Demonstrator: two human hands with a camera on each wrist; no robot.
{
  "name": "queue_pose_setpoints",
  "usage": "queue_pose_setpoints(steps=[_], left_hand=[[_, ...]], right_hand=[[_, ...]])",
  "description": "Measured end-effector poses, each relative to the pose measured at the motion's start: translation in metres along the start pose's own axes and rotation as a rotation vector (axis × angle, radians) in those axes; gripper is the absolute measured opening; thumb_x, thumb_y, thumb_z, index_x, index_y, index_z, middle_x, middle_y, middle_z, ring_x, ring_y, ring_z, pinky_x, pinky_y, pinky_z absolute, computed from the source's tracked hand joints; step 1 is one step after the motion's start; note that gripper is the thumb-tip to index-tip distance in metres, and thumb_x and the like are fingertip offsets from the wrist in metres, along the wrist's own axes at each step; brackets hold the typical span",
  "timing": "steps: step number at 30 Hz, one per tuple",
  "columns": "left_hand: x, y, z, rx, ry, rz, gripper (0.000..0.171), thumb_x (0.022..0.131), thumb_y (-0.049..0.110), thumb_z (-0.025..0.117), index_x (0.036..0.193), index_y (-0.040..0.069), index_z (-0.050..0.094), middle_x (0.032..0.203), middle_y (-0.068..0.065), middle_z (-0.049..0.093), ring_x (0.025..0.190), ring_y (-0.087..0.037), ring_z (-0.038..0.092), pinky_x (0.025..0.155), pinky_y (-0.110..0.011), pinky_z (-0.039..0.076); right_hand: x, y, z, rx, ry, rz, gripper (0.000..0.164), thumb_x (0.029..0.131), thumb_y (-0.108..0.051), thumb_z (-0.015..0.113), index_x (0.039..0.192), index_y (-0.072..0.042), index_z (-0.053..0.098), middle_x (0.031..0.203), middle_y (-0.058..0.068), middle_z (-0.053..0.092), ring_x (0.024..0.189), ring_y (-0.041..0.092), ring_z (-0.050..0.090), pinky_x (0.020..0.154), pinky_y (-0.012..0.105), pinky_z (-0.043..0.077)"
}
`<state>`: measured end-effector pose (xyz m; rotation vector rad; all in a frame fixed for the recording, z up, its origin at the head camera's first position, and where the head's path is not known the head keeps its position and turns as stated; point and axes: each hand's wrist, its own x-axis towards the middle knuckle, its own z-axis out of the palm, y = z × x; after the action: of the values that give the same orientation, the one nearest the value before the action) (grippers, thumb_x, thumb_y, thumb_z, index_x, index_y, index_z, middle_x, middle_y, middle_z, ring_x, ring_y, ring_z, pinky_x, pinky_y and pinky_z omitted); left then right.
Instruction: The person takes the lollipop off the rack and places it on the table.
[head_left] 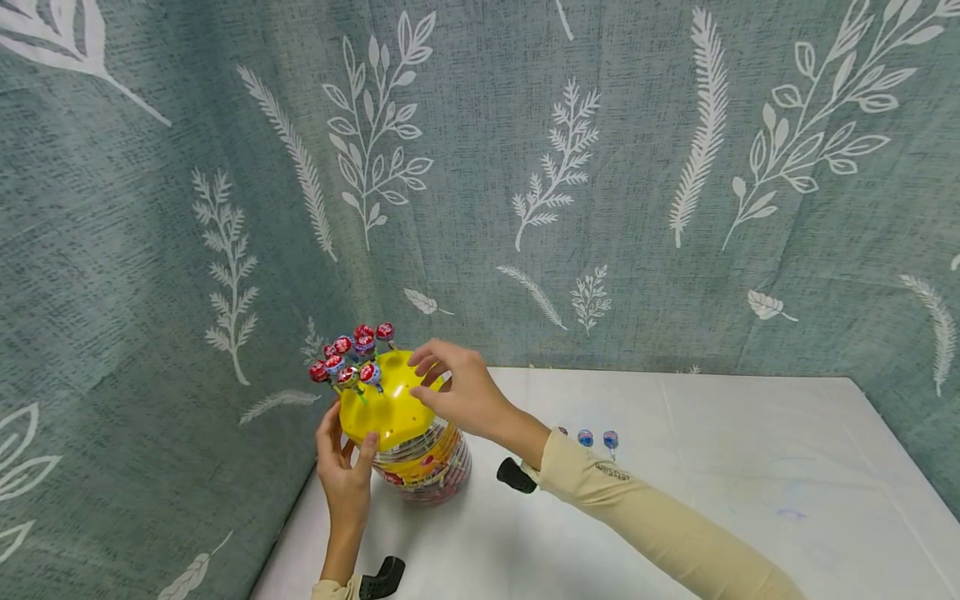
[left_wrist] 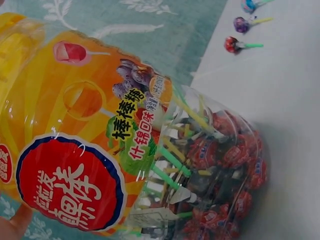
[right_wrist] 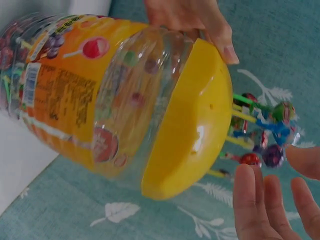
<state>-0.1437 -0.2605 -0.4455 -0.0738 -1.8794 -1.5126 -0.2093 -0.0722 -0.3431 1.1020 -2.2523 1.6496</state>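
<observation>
A clear plastic candy jar (head_left: 431, 467) with an orange label stands on the table, full of lollipops at its lower part in the left wrist view. Its domed yellow lid (head_left: 390, 421) has small holes, and several wrapped lollipops (head_left: 342, 345) stand in the far left part, heads up. My left hand (head_left: 345, 475) holds the jar's upper left side by the lid, thumb in front. Above the lid's right side hovers my right hand (head_left: 465, 392), fingers bent and apart from the thumb. Between them nothing shows in the right wrist view, where the lollipop heads appear just beyond the fingertips.
Three loose lollipops lie on the white table (head_left: 712, 483) right of the jar, a red one (left_wrist: 231, 45) among them; the right forearm partly covers them in the head view. A patterned green curtain (head_left: 480, 208) hangs behind and to the left.
</observation>
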Motion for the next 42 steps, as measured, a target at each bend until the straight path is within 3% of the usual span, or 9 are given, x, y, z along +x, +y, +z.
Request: queue_pose_setpoints(steps=[5,12,19,25,32,42], left_hand=[[0.001,-0.004,0.000,0.007,0.000,-0.014,0.063,0.087,0.000,0.059,0.144,0.000,0.032,0.145,-0.015,0.036,0.130,-0.018,0.036,0.100,-0.029,0.033],[0.003,-0.029,-0.003,-0.007,0.005,-0.045,0.066,0.086,0.001,0.061,0.145,0.011,0.034,0.145,-0.006,0.037,0.131,-0.016,0.036,0.101,-0.027,0.033],[0.001,-0.034,-0.003,-0.040,0.013,-0.039,0.065,0.086,0.002,0.061,0.145,0.013,0.035,0.145,-0.006,0.037,0.131,-0.018,0.036,0.100,-0.026,0.033],[0.001,-0.031,-0.002,-0.043,0.015,-0.047,0.066,0.085,0.000,0.061,0.145,0.012,0.035,0.145,-0.005,0.037,0.130,-0.018,0.036,0.101,-0.026,0.033],[0.002,-0.024,-0.001,-0.017,0.000,-0.047,0.066,0.085,-0.001,0.060,0.145,0.004,0.032,0.145,-0.011,0.036,0.130,-0.018,0.036,0.101,-0.030,0.033],[0.003,-0.031,-0.003,-0.008,0.015,-0.041,0.064,0.087,0.006,0.061,0.145,0.015,0.035,0.145,-0.004,0.037,0.133,-0.018,0.034,0.100,-0.030,0.031]], right_hand=[[0.009,-0.001,0.015,0.013,0.015,-0.013,0.030,0.083,-0.003,0.070,0.111,-0.004,0.059,0.098,0.012,0.063,0.085,0.019,0.062,0.068,0.021,0.051],[0.017,0.001,0.036,0.026,0.018,-0.082,0.034,0.082,0.002,0.068,0.112,-0.007,0.056,0.097,0.008,0.062,0.084,0.015,0.062,0.070,0.020,0.051],[0.020,0.002,0.048,-0.029,0.023,-0.150,0.035,0.081,0.008,0.062,0.109,-0.007,0.049,0.083,0.005,0.060,0.071,0.009,0.058,0.066,0.017,0.050],[0.020,0.004,0.047,-0.030,0.035,-0.157,0.034,0.081,0.009,0.060,0.109,-0.008,0.050,0.082,0.004,0.061,0.072,0.007,0.059,0.068,0.015,0.049],[0.023,0.003,0.039,0.048,0.078,-0.151,0.033,0.084,0.008,0.061,0.112,-0.007,0.050,0.090,0.011,0.065,0.077,0.012,0.062,0.072,0.016,0.050],[0.023,-0.003,0.022,0.043,0.093,-0.137,0.034,0.085,0.005,0.062,0.113,-0.010,0.051,0.087,0.009,0.065,0.076,0.012,0.060,0.068,0.021,0.052]])
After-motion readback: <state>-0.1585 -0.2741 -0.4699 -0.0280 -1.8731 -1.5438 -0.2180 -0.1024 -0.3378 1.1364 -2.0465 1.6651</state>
